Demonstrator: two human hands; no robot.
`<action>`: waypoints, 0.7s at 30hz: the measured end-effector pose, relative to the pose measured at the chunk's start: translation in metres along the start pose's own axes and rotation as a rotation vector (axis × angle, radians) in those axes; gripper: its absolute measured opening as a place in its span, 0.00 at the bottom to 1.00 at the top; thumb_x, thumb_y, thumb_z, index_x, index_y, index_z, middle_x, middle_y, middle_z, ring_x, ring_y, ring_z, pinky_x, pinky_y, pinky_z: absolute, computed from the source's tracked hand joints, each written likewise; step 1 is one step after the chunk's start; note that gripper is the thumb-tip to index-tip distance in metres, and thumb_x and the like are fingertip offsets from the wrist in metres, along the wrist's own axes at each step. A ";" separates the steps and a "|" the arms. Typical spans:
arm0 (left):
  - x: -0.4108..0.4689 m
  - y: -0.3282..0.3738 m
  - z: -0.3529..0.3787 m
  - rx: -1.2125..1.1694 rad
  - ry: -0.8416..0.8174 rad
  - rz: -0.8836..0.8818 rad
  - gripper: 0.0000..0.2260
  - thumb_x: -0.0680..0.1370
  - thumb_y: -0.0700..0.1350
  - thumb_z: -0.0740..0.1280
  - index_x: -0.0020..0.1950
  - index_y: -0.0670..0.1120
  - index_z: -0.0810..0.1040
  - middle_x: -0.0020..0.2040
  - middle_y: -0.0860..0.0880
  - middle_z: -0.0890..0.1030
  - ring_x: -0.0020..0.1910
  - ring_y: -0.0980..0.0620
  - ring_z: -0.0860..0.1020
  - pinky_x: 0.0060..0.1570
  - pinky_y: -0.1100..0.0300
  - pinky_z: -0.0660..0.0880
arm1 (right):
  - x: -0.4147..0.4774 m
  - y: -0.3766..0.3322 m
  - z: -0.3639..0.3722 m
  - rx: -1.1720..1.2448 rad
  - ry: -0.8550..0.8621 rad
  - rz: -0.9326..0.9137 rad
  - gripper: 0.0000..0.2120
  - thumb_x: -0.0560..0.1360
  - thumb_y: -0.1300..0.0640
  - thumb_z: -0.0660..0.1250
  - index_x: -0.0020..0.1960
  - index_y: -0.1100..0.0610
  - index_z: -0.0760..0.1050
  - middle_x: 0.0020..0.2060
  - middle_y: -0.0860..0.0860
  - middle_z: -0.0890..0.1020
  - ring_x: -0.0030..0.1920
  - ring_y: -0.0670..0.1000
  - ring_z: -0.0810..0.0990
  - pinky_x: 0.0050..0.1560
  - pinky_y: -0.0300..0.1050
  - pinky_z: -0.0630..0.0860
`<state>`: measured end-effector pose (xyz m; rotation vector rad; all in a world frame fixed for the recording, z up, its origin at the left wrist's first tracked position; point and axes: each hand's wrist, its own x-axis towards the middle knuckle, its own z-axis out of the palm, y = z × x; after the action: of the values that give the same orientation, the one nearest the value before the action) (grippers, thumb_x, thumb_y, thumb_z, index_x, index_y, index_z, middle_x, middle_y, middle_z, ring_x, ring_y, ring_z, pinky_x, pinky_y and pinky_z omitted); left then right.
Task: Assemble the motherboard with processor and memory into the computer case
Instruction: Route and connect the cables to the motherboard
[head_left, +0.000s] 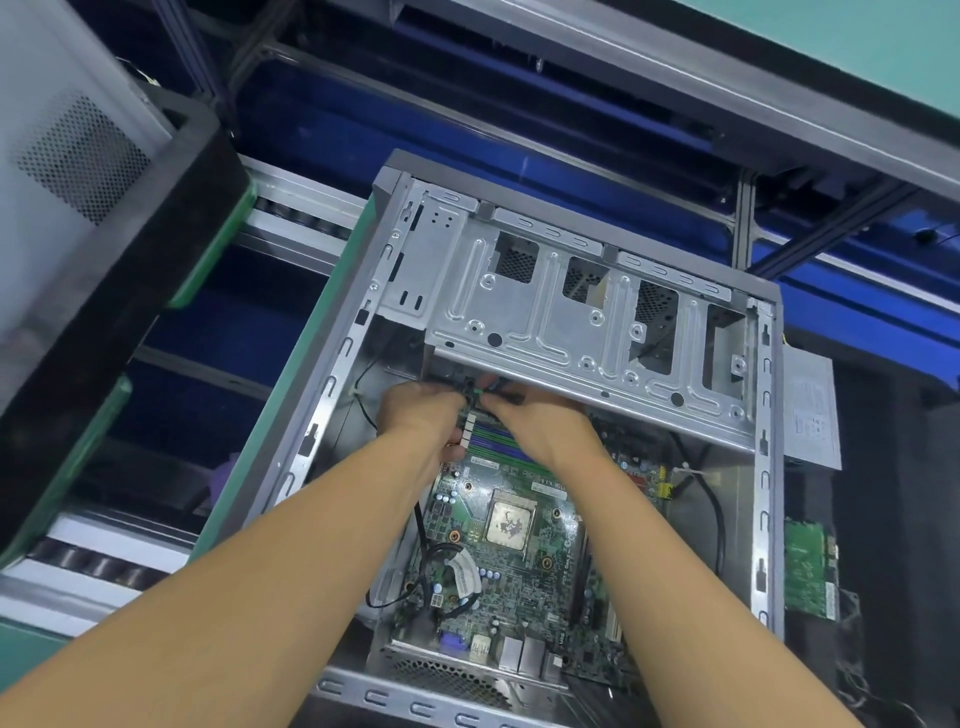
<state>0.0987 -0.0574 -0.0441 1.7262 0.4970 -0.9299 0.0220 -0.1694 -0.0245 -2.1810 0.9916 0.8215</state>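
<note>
Motherboard (511, 571) already lying in the open case (332, 384), processor (510, 524) seated just below the wrists; left hand (421, 415) and right hand (540, 423) together pinch a small dark part (470, 387) above the memory slots (493, 440), so memory fitting seemingly remains.

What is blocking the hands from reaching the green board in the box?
Nothing visible. The left hand and right hand are at the far edge of the motherboard, by the memory slots. The drive cage overhangs just beyond them.
</note>
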 end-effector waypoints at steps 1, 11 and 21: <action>0.000 0.000 -0.001 -0.005 0.000 -0.006 0.04 0.74 0.39 0.72 0.47 0.45 0.80 0.39 0.46 0.83 0.30 0.50 0.79 0.28 0.60 0.76 | -0.001 0.000 0.000 -0.012 -0.001 -0.018 0.24 0.84 0.39 0.50 0.73 0.48 0.71 0.55 0.55 0.79 0.52 0.55 0.76 0.49 0.44 0.67; -0.005 -0.006 -0.004 0.027 -0.004 0.059 0.09 0.77 0.39 0.69 0.40 0.50 0.79 0.36 0.49 0.80 0.30 0.52 0.78 0.26 0.60 0.79 | 0.004 0.001 0.006 0.402 0.040 -0.038 0.18 0.79 0.35 0.60 0.41 0.43 0.82 0.55 0.47 0.85 0.60 0.52 0.81 0.68 0.50 0.70; -0.009 -0.006 -0.007 0.208 0.010 0.192 0.12 0.75 0.38 0.69 0.35 0.53 0.80 0.37 0.51 0.83 0.33 0.47 0.83 0.32 0.50 0.83 | 0.008 0.007 0.009 0.624 0.050 -0.106 0.15 0.80 0.44 0.66 0.38 0.40 0.85 0.40 0.40 0.87 0.54 0.48 0.82 0.71 0.52 0.70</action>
<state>0.0914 -0.0483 -0.0396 1.9286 0.2412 -0.8581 0.0177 -0.1701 -0.0379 -1.6988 0.9830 0.3404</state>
